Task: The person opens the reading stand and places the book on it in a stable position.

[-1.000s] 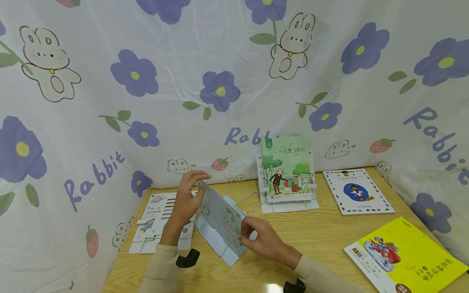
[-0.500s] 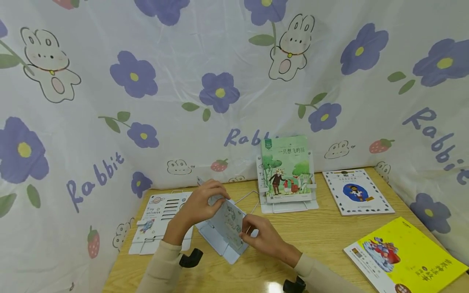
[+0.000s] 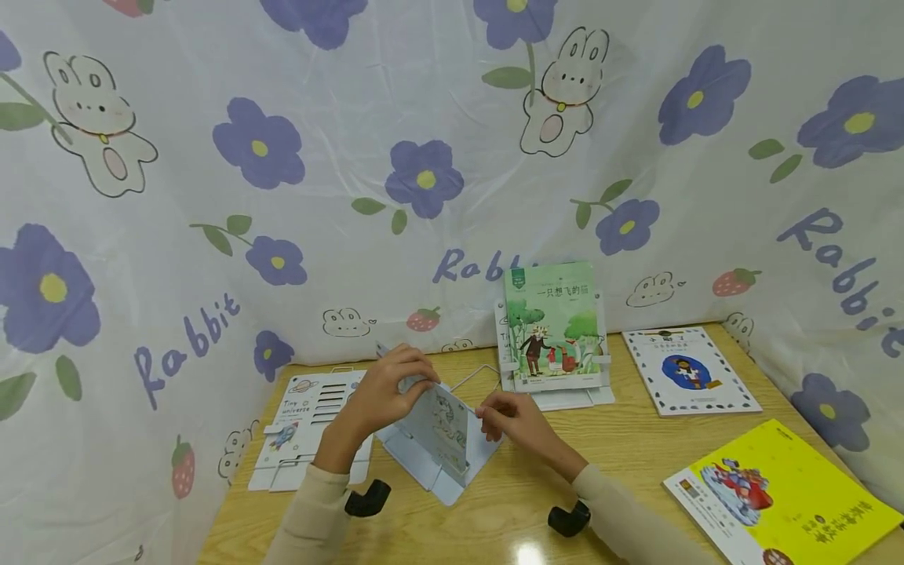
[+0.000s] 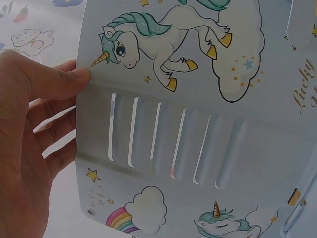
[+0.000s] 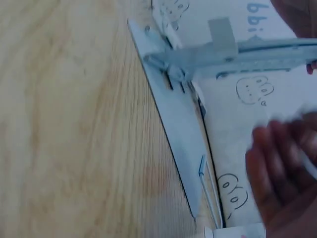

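A pale metal book stand with unicorn drawings (image 3: 446, 428) stands half unfolded on the table, its back plate tilted up from the flat base (image 3: 413, 463). My left hand (image 3: 384, 400) pinches the plate's upper edge. In the left wrist view, the thumb lies on the slotted, unicorn-printed plate (image 4: 163, 134). Just right of the stand is my right hand (image 3: 519, 428), fingers loosely curled, apart from the plate's edge. That hand (image 5: 282, 173) is blurred in the right wrist view, with the plate seen edge-on (image 5: 252, 52) above the base (image 5: 173, 124).
A "Tiny universe" book stand (image 3: 300, 424) lies at left. Behind, another stand holds a green book (image 3: 554, 329) upright, with a bent wire (image 3: 475, 375) beside it. At right lie a white book (image 3: 688, 373) and a yellow book (image 3: 798, 479). A patterned curtain (image 3: 339, 235) borders the table.
My left hand has shifted right and down along the plate's upper edge as the plate turned. My right hand has let go of the plate's right edge and moved slightly away.
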The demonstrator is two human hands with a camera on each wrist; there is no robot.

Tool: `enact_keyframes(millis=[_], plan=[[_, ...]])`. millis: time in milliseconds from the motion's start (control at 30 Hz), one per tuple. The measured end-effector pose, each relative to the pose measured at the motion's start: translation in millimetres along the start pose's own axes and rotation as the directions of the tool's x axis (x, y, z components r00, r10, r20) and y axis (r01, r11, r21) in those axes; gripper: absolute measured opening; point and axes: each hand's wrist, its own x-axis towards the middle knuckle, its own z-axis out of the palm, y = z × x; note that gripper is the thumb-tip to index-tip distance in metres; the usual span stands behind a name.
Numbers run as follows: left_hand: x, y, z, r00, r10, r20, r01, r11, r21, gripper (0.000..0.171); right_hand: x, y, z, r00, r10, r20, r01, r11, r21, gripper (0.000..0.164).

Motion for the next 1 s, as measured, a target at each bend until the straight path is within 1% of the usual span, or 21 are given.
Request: enact_keyframes(millis=[67,133,233,333,400,500,567,667,767,1000], plan=[[0.0,0.2,-0.2,1.000,0.001,-0.007,-0.001,1.000,-0.004,0.018,4.4,4.0,-1.5,0.993,0.091,-0.075,-0.096,0.993,-0.069,0.018],[-0.1,0.5,-0.2,1.000,0.002,-0.013,-0.002,1.000,-0.010,0.019,8.7,6.5,-1.4,0.977,0.165,-0.134,-0.185,0.969,-0.160,0.019],[-1.2,-0.3,0.8,1.000,0.006,-0.025,-0.007,1.000,-0.013,0.019,13.5,10.4,0.0,0.959,0.219,-0.181,-0.262,0.929,-0.262,0.019],[-2.4,-0.8,2.1,0.999,0.004,-0.032,-0.005,1.000,-0.014,0.020,17.6,13.6,2.6,0.949,0.228,-0.218,-0.296,0.882,-0.367,0.018],[-2.8,-0.8,2.7,0.999,0.001,-0.034,-0.002,1.000,-0.015,0.020,20.3,15.5,4.3,0.943,0.230,-0.243,-0.317,0.842,-0.436,0.020],[-2.5,-0.2,2.9,0.999,0.000,-0.032,-0.001,1.000,-0.018,0.020,24.1,16.3,6.4,0.928,0.253,-0.272,-0.363,0.780,-0.510,0.024],[-3.5,-0.5,2.9,0.999,0.003,-0.033,-0.004,1.000,-0.015,0.020,26.1,13.3,9.1,0.920,0.276,-0.280,-0.389,0.740,-0.549,0.033],[-4.2,-0.7,2.6,0.999,0.006,-0.037,-0.006,1.000,-0.010,0.021,30.2,10.3,13.1,0.916,0.291,-0.276,-0.400,0.703,-0.588,0.051],[-4.3,-0.2,2.0,0.999,0.009,-0.041,-0.010,1.000,-0.008,0.021,34.4,13.1,17.1,0.916,0.291,-0.275,-0.400,0.686,-0.608,0.065],[-4.6,1.1,1.4,0.999,0.010,-0.041,-0.011,1.000,-0.020,0.018,40.6,24.9,23.1,0.902,0.302,-0.309,-0.431,0.667,-0.607,0.066]])
